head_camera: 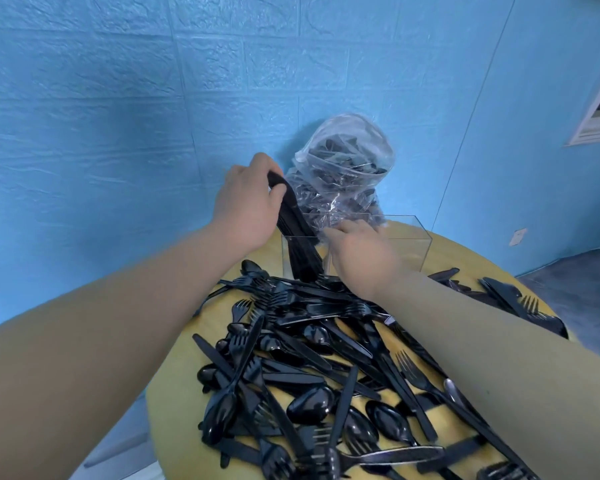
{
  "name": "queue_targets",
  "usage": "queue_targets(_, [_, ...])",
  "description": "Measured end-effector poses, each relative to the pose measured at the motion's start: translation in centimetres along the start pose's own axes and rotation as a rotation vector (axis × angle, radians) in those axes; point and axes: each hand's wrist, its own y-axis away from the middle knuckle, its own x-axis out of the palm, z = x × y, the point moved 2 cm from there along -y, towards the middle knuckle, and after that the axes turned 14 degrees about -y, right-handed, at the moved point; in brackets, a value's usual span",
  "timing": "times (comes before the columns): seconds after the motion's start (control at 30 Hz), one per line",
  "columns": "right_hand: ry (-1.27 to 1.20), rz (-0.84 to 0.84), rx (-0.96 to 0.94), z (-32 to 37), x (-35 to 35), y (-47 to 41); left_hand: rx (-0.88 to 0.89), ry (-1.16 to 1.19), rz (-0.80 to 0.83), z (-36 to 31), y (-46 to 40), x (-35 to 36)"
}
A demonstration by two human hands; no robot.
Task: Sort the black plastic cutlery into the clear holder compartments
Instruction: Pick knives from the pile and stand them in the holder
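A heap of loose black plastic forks, spoons and knives [312, 368] covers the round yellow table [174, 407]. The clear holder [409, 244] stands at the table's far side. My left hand [246, 206] grips a bundle of black cutlery [298, 233] by its upper ends; the bundle's lower ends reach down into the holder's left compartment. My right hand [357, 251] rests at the holder's front rim beside the bundle, fingers stretched forward and blurred; whether it holds anything cannot be seen.
A clear plastic bag [347, 168] stuffed with more black cutlery stands behind the holder against the blue wall. More cutlery [520, 299] lies at the table's right edge. The floor drops away past the table on the left and right.
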Motion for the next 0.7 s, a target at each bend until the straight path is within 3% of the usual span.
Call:
queue_targets(0.37, [0.007, -0.068, -0.044, -1.0, 1.0, -0.1, 0.123, -0.316, 0.074, -0.5, 0.3, 4.3])
queue_targets(0.6, [0.008, -0.071, -0.059, -1.0, 1.0, 0.3, 0.096, -0.243, -0.013, 0.7, 1.2, 4.4])
queue_targets(0.7, [0.024, -0.065, -0.059, -1.0, 1.1, 0.4, 0.085, -0.247, 0.038, 0.8, 1.4, 4.3])
